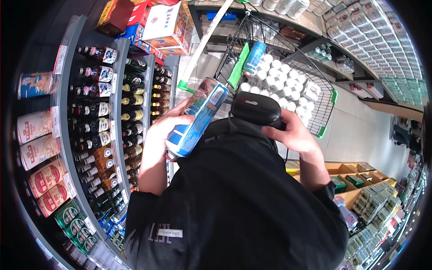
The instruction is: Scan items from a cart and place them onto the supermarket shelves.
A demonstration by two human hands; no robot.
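My left hand (172, 126) is wrapped around a tall blue can (199, 121) with a printed label, tilted in front of my jacket. Its thumb lies across the can's near face. A rounded black case (256, 109) sits at my waist, and my right hand (297, 131) grips its right end, with the fingers partly hidden behind it. Just beyond the case stands a black wire shopping cart (322, 116). Another tall blue can (255, 58) leans inside it near a green flap (239, 65), beside several white-topped cans (278, 79).
On my left are shelves (116, 84) of bottled drinks (98, 89) and large cans (35, 126). Cardboard drink boxes (165, 25) are stacked ahead, near a white pole (204, 42) with green ends. Stacked cans (364, 30) and a wooden display bin (347, 170) stand to the right.
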